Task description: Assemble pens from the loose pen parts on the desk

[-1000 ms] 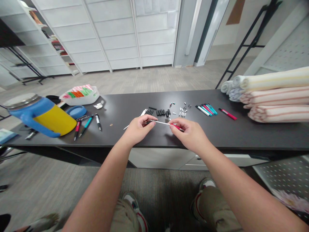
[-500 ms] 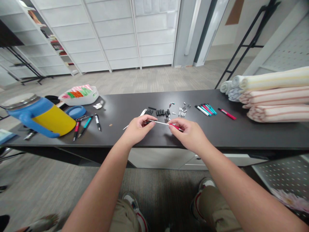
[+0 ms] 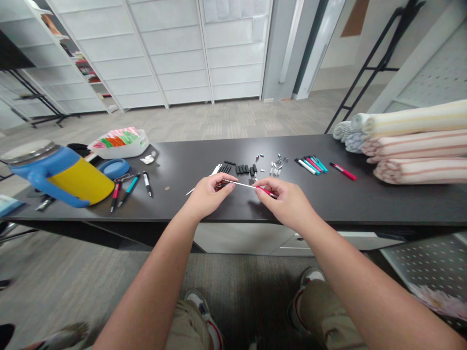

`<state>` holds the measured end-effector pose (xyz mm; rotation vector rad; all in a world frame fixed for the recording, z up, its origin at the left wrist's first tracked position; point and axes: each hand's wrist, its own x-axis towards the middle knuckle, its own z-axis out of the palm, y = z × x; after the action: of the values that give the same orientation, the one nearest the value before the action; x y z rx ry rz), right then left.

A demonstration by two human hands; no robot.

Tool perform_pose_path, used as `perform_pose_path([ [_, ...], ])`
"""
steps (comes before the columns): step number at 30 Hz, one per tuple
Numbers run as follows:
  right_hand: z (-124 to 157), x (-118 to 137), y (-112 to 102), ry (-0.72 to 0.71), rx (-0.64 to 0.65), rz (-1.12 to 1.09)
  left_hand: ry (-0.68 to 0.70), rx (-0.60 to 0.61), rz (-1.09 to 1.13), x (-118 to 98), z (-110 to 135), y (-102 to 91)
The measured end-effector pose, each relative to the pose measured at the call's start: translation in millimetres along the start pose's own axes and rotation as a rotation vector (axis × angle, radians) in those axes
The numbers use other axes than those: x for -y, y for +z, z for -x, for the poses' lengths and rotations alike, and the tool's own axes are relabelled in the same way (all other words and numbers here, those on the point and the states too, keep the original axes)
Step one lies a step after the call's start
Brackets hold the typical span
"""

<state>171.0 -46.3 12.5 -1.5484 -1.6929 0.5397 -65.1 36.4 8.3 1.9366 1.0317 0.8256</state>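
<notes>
My left hand (image 3: pixel 211 195) is closed, thumb against fingers, on the left end of a thin white pen refill (image 3: pixel 243 184); a dark part shows at those fingertips. My right hand (image 3: pixel 286 200) pinches a red pen barrel (image 3: pixel 265 191), and the refill's other end meets it or goes into it. Just beyond the hands lie short black grip sleeves (image 3: pixel 246 169), thin black pieces (image 3: pixel 225 169), small metallic parts (image 3: pixel 280 159) and white refills (image 3: pixel 216 169), partly hidden by my left hand. Several coloured pen barrels (image 3: pixel 312 165) lie to the right, with a separate red one (image 3: pixel 343 171).
On the left of the dark table (image 3: pixel 175 209) are a large blue-and-yellow mug (image 3: pixel 73 175), a blue lid (image 3: pixel 115 168), assembled pens (image 3: pixel 129 189) and a white basket (image 3: pixel 122 151) of colourful packets. Rolled striped cloths (image 3: pixel 419 146) are stacked at the right.
</notes>
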Motion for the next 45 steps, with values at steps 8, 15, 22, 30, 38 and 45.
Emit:
perform_pose_path([
  [8, -1, 0, 0, -0.001, -0.014, 0.001, 0.003, -0.003, -0.014, -2, 0, 0.7],
  [15, -1, -2, 2, 0.008, -0.035, -0.020, 0.006, 0.000, -0.037, -5, 1, 1.5],
  [22, -1, -1, 1, 0.016, -0.027, -0.031, 0.012, -0.006, -0.048, -6, 1, 1.6],
  [30, -1, -3, 2, -0.001, -0.017, -0.022, 0.010, 0.003, -0.101, -8, 1, 1.5],
  [38, 0, -3, 2, -0.007, -0.012, -0.004, 0.002, 0.014, -0.114, -10, 2, 1.6],
  [45, 0, -1, 3, -0.014, -0.007, 0.002, -0.010, 0.014, -0.121, -15, 2, 2.8],
])
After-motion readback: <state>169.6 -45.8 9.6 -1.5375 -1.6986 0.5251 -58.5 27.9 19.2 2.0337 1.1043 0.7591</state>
